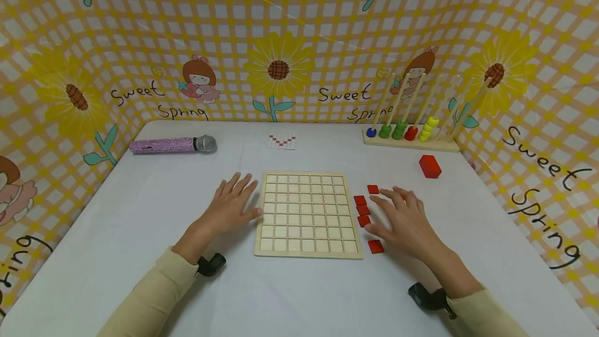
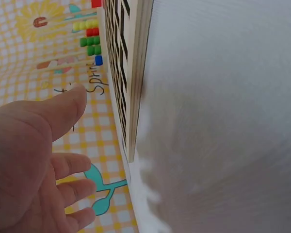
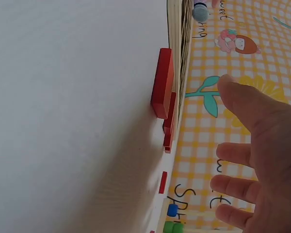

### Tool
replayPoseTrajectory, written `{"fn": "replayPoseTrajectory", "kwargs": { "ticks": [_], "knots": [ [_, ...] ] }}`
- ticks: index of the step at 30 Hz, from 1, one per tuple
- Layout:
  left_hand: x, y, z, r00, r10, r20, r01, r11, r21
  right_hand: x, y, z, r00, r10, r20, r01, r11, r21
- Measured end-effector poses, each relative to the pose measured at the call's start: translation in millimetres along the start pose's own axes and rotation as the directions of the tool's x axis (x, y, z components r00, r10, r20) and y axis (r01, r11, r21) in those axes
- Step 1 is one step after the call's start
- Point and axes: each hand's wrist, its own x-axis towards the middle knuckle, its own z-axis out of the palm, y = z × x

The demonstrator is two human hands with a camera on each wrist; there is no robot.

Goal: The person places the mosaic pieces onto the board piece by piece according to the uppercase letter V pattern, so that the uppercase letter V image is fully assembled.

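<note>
A wooden grid board (image 1: 308, 215) is lying right of the left hand's (image 1: 230, 206) spread fingers; red tiles (image 1: 363, 210) are lying left of the right hand's (image 1: 408, 223) spread fingers.

On the white tabletop (image 1: 299, 295), a square wooden grid board (image 1: 306, 218) lies between the left hand (image 1: 231, 204) and right hand (image 1: 406, 223), flat red square tiles (image 1: 363, 210) along its right side. Behind, left to right: purple cylindrical microphone (image 1: 164, 145), white rectangular card (image 1: 281, 141), wooden peg abacus (image 1: 407, 142), with a red block (image 1: 429, 166) before the abacus.
</note>
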Motion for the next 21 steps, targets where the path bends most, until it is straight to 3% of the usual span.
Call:
{"fn": "replayPoseTrajectory", "kwargs": {
  "ticks": [21],
  "knots": [
    [4.9,-8.4,7.2,0.994,0.097,0.042,-0.092,0.990,-0.107,-18.4,6,1,0.999,0.004,0.049,-0.007,0.998,0.057]
  ]
}}
